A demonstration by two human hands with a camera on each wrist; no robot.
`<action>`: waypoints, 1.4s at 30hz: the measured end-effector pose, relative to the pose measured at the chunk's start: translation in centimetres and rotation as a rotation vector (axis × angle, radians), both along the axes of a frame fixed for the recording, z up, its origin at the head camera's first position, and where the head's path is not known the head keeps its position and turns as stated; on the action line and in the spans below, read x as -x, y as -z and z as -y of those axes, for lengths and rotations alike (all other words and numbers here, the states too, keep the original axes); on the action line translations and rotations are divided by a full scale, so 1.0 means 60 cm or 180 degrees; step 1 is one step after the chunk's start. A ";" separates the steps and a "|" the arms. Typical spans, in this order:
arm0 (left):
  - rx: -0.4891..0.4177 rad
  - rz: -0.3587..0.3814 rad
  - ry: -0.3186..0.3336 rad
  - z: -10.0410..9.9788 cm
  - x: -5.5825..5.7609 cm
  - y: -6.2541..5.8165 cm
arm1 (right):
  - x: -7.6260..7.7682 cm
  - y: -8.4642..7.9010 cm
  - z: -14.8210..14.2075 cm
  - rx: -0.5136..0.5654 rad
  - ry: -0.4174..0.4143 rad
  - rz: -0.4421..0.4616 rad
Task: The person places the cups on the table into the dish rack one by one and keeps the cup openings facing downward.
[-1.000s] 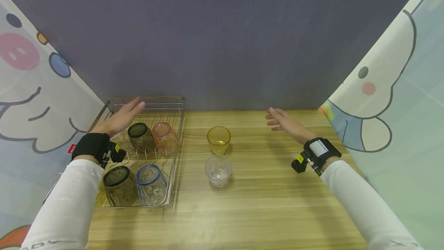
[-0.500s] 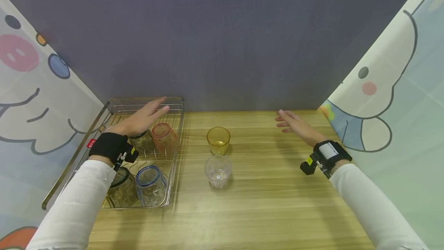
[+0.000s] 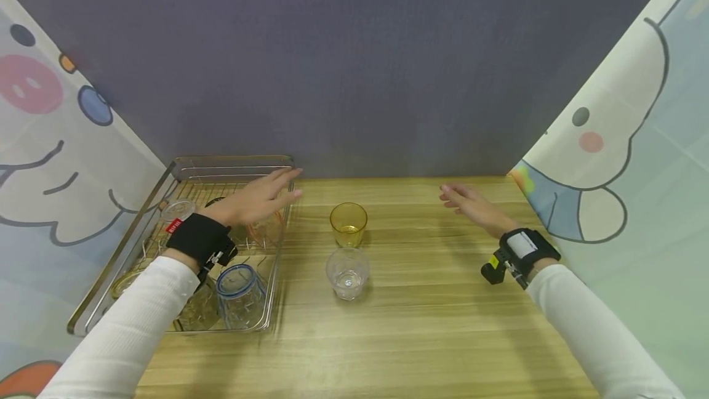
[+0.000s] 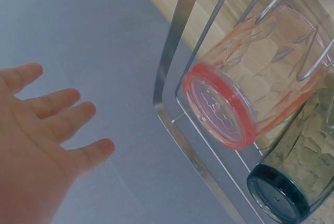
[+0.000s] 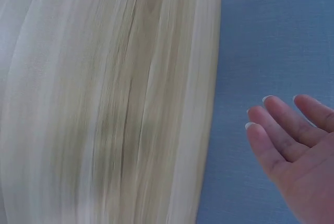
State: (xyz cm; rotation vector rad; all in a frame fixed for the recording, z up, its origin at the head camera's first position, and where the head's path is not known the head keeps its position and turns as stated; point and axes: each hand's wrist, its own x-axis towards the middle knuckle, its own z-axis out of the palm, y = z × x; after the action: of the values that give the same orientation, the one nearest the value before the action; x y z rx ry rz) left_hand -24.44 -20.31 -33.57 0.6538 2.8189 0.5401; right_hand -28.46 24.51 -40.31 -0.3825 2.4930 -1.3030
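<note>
Landmark for all positions: wire rack [image 3: 232,157], standing on the worktop [image 3: 421,319]; sides as in the head view

Left hand [image 3: 260,199]: above the rear right part of the rack, fingertips reaching past its right rim. Grip released, fingers extended, thumb spread apart from them. Nearest item in the head view is the red-rimmed glass [image 4: 261,72], at the rack's rear right, partly hidden by the hand

Right hand [image 3: 471,205]: well to the right of the rack, raised, palm showing in its wrist view. Grip likewise released, fingers loosely extended

Right of the rack, between the two hands: yellow glass [image 3: 348,226], upright, and clear glass [image 3: 348,273], also upright, just in front of the yellow one. Both on the worktop

Inside the rack, base up: red-rimmed glass as above; dark-based glass [image 4: 292,166] beside it on the left; blue-rimmed glass [image 3: 240,297] at the front right; smoky glass [image 3: 199,310] left of the blue-rimmed one, partly covered by the left sleeve [image 3: 127,331] and wristband [image 3: 199,242]. Rack's left side also carries a clear piece [image 3: 178,209] and, further forward, a yellowish one [image 3: 123,283], orientation of these two unclear

Behind the rack: plain grey panel [image 3: 354,60]. Left of it: cartoon-printed sheet [image 3: 88,165]
</note>
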 end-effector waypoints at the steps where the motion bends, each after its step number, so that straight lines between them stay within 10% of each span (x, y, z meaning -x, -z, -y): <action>1: 0.0006 -0.0024 0.0025 -0.001 -0.001 0.001 | 0.000 0.000 0.000 -0.0003 -0.0001 -0.0002; 23: -0.0504 -0.0257 -0.0282 0.013 0.029 0.000 | 0.004 -0.017 0.031 -0.0372 -0.0129 -0.0186; 42: -0.0709 -0.0194 -0.0421 0.023 0.055 -0.006 | -0.046 -0.031 0.186 -0.0345 -0.1188 -0.0434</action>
State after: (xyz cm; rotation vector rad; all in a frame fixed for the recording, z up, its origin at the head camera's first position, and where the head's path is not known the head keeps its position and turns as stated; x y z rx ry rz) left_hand -27.72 -21.66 -33.24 0.5318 2.8992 0.8823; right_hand -25.71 13.33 -38.42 -0.8871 2.4293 -1.0184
